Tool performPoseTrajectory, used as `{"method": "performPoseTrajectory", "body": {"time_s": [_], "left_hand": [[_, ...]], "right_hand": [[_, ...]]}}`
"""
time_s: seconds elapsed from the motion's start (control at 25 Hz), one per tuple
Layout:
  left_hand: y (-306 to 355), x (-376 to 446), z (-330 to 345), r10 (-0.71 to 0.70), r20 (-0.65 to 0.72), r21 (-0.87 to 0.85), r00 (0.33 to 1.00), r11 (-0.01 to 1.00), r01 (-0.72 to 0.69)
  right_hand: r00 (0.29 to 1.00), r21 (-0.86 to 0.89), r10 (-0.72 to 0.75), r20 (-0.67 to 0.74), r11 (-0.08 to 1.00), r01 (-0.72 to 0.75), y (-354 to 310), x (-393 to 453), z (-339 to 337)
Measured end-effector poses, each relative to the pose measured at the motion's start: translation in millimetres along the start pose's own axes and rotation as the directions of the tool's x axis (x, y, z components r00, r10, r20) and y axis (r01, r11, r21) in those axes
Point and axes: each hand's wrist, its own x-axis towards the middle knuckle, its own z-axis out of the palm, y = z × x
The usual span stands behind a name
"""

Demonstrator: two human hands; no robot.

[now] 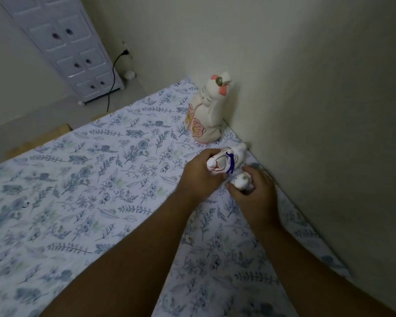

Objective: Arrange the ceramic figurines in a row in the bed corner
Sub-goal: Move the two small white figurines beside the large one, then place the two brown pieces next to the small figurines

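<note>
A tall white ceramic cat figurine (207, 113) with pink ears and pink flowers stands upright on the bed (82, 179) beside the wall, near the corner. My left hand (199, 177) grips a mid-sized white figurine (224, 162) with red marks and a blue-purple cord, tilted, just in front of the tall one. My right hand (254, 191) holds a small white figurine (239, 180) close to the wall, right next to the mid-sized one. My fingers hide the lower parts of both held figurines.
The bed has a white sheet with a blue leaf print. A cream wall (318, 110) runs along its right edge. A white drawer cabinet (73, 53) stands on the floor beyond the bed, with a black cable (112, 76) plugged into a wall socket.
</note>
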Motion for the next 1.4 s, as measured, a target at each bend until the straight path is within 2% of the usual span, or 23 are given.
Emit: {"method": "performPoseTrajectory", "body": {"time_s": [0.2,0.64,0.8,0.92,1.04,1.16,1.28,1.4], "left_hand": [[1.3,-4.8,-1.1,0.079,-0.075,-0.041,0.994,0.996,-0.082],[-6.2,-15.2,-10.5,0.082,-0.004,0.045,0.997,0.996,-0.082],[-4.7,-18.2,-8.1,0.016,0.010,0.039,1.000,0.999,-0.016],[0.4,-29.8,-13.7,-0.091,0.024,-0.023,0.996,0.995,0.092],[-1.3,-65.6,-33.4,-0.158,-0.042,-0.029,0.987,0.987,0.157],[-14.0,-128.5,-68.4,-0.172,-0.134,0.076,0.976,0.980,0.183],[-34.4,-211.3,-111.3,-0.206,-0.225,0.177,0.952,0.952,0.248],[-50.0,-297.2,-149.1,-0.242,-0.304,0.259,0.921,0.910,0.324]], "right_hand": [[1.000,-0.048,-0.016,0.010,0.999,0.016,0.9,0.8,0.1],[1.000,-0.068,-0.011,0.002,0.998,0.011,-4.9,-46.5,-3.4],[1.000,-0.053,0.010,0.015,0.999,-0.010,-5.2,-51.0,-2.2],[0.999,-0.045,0.024,0.028,0.999,-0.023,-11.2,-54.7,-4.9],[0.997,-0.190,-0.068,0.033,0.979,0.073,-29.5,-70.5,-9.9],[0.974,-0.276,-0.204,0.099,0.935,0.223,-64.5,-98.9,-7.7],[0.927,-0.242,-0.292,0.235,0.906,0.347,-106.2,-149.9,13.5],[0.833,-0.179,-0.369,0.412,0.864,0.471,-144.1,-213.3,44.6]]}}
